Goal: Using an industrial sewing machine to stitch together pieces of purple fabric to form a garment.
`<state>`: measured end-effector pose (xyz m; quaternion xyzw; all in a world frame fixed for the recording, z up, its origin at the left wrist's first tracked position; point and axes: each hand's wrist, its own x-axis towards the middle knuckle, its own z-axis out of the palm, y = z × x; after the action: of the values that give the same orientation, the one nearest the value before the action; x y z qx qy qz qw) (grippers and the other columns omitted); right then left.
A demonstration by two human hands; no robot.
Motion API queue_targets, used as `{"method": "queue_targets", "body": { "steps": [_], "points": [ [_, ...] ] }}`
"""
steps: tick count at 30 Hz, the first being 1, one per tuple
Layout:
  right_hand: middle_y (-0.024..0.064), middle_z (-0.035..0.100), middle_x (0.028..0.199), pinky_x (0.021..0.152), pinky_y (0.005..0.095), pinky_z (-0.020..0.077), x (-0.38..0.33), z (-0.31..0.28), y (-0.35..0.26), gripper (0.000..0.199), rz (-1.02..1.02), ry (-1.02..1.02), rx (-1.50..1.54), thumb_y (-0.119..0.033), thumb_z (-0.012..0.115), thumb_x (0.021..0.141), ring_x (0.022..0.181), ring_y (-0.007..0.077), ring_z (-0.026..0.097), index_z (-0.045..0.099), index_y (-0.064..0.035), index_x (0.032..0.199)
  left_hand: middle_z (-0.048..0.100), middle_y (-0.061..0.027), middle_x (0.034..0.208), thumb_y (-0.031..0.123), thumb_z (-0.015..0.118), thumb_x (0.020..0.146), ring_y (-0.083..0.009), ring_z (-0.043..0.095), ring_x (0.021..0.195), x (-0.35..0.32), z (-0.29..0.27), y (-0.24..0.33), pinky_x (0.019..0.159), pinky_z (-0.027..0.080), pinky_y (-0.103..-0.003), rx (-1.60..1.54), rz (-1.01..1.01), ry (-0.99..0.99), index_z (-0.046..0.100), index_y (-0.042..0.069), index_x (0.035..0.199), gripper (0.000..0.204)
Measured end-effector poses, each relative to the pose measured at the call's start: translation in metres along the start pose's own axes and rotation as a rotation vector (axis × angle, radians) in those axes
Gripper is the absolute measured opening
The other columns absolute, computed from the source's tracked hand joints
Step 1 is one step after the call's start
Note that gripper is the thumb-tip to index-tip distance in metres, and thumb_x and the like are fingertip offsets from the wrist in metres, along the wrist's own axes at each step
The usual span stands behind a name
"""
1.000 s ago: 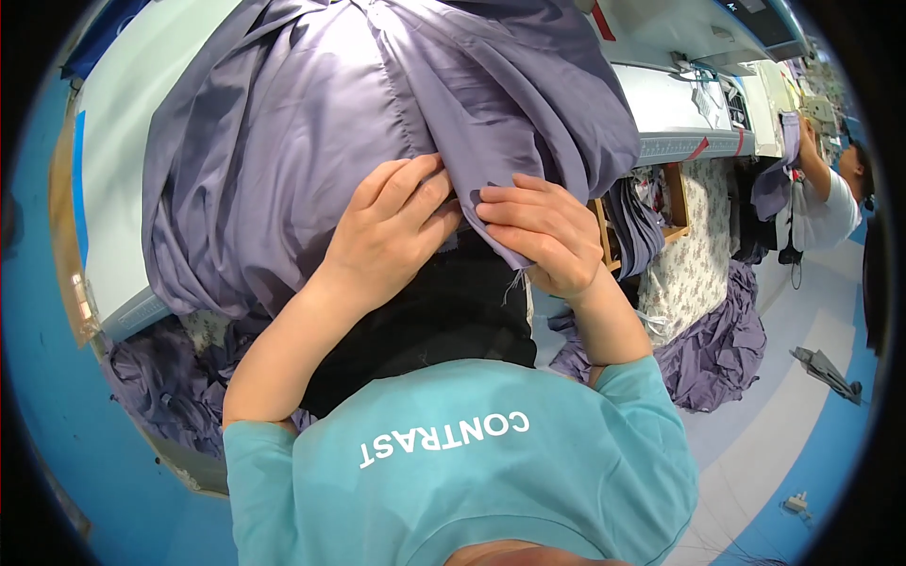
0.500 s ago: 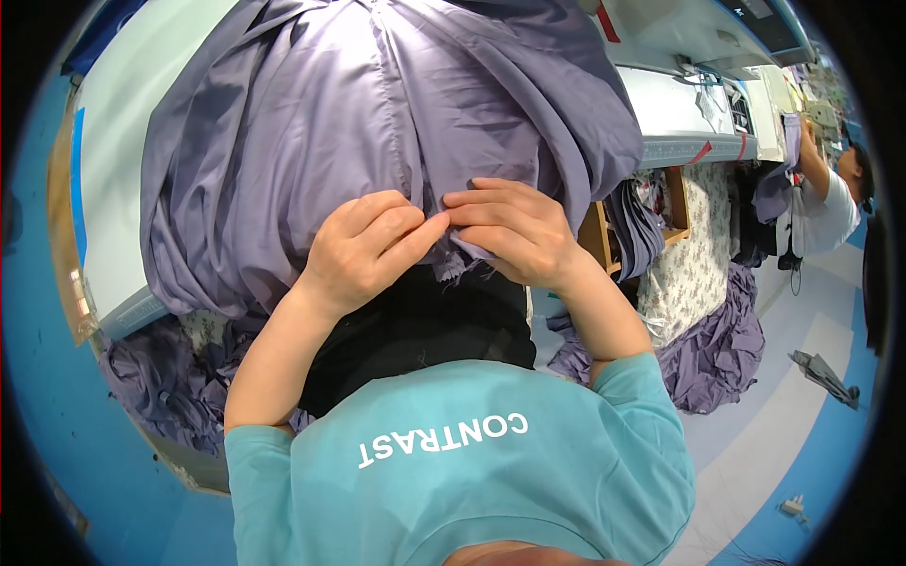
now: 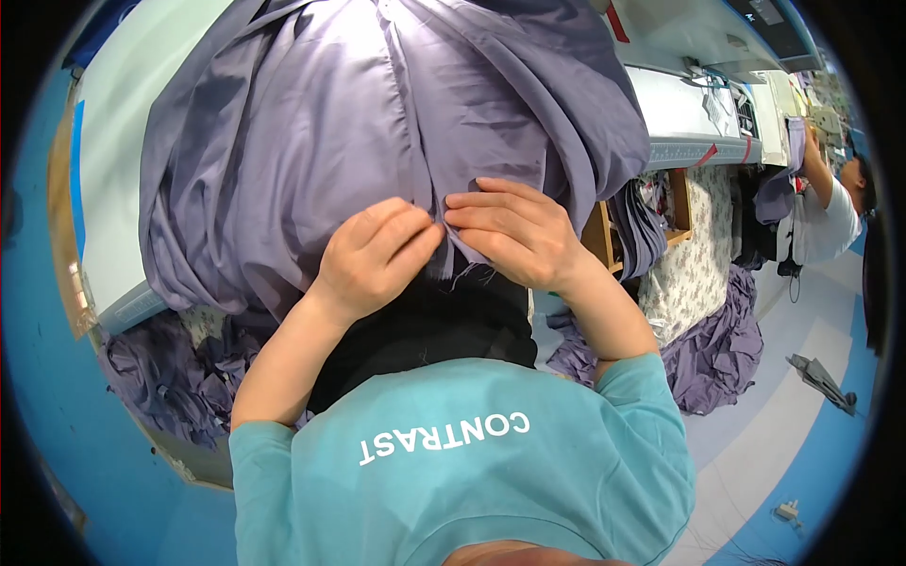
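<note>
Vs 1 s ago: both hands have closed in toward frame centre. Left hand [image 3: 377,255] was flat on the fabric [image 3: 359,141], now curled, fingertips pinching a fold at the lower edge. Right hand [image 3: 514,231] slid left, its fingertips now touching the left's at the same spot, pinching too. So both grips are shut on cloth, tip to tip, at one point on the hem, w/ loose threads hanging just below. Judgement: gone from smoothing/searching to having found the seam or edge they wanted, prob. lining up two layers; can't tell if it's one layer or two in the pinch. Fabric: big grey-purple sheet, thin, slightly shiny, heaped on the pale worktop [image 3: 104,189], fills upper centre of frame, drapes over the near edge toward the person. Deep folds fan up from the pinch point; hem looks raw/frayed. Black cloth [image 3: 425,325] sits under it, centre frame. More purple fabric piled lower left and right of centre on floor. Another person [image 3: 830,212] at far right, not involved.
</note>
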<state>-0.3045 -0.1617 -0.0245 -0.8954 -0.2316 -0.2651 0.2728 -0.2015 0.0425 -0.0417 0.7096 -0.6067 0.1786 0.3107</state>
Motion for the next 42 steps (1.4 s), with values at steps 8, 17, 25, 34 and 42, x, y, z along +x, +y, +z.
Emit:
{"method": "queue_targets", "body": {
  "steps": [8,17,25,34,42],
  "points": [
    [0.0058,0.069,0.098,0.091,0.0409,0.0545,0.003,-0.001,-0.001,0.012,0.018,0.034,0.023,-0.009,0.07,0.078,0.097,0.0224,0.069,0.063,-0.0046,0.086,0.058,0.0022,0.112,0.02,0.072,0.073,-0.0163,0.056,0.105,-0.004,0.004,0.012,0.086,0.045,-0.031,0.112,-0.105,-0.105,0.066,0.013,0.103,0.032],
    [0.0069,0.069,0.099,0.092,0.0434,0.0537,0.003,-0.009,-0.008,0.012,-0.002,0.028,0.008,-0.009,0.07,0.077,0.097,0.0229,0.069,0.064,-0.0043,0.087,0.062,0.0001,0.094,0.01,0.066,0.073,-0.0166,0.06,0.088,0.002,-0.002,0.007,0.076,0.048,-0.031,-0.004,0.027,0.014,0.066,0.011,0.09,0.018],
    [0.008,0.069,0.099,0.091,0.0447,0.0538,0.006,-0.009,-0.023,0.01,-0.009,0.049,-0.043,-0.008,0.068,0.076,0.096,0.0224,0.069,0.065,-0.0031,0.083,0.063,0.0,0.085,0.008,0.069,0.069,-0.0149,0.061,0.078,0.011,-0.025,0.013,0.068,0.048,-0.029,0.017,0.142,0.049,0.071,0.007,0.083,0.014],
    [0.0097,0.069,0.099,0.089,0.0447,0.0542,0.003,-0.002,-0.025,0.011,0.003,0.046,-0.043,-0.009,0.068,0.078,0.097,0.0238,0.069,0.066,-0.0015,0.085,0.062,-0.0001,0.082,0.007,0.07,0.071,-0.0145,0.061,0.075,0.014,-0.022,0.013,0.065,0.046,-0.029,-0.037,0.141,0.078,0.071,0.006,0.082,0.011],
    [0.0096,0.068,0.1,0.089,0.0447,0.0546,0.003,0.0,-0.022,0.012,-0.029,0.048,-0.047,-0.009,0.069,0.077,0.098,0.0231,0.068,0.066,0.0,0.084,0.063,-0.0007,0.082,0.006,0.071,0.07,-0.0149,0.061,0.072,0.009,-0.014,0.009,0.062,0.045,-0.028,-0.133,0.085,0.129,0.07,0.006,0.083,0.012]
  ]
}}
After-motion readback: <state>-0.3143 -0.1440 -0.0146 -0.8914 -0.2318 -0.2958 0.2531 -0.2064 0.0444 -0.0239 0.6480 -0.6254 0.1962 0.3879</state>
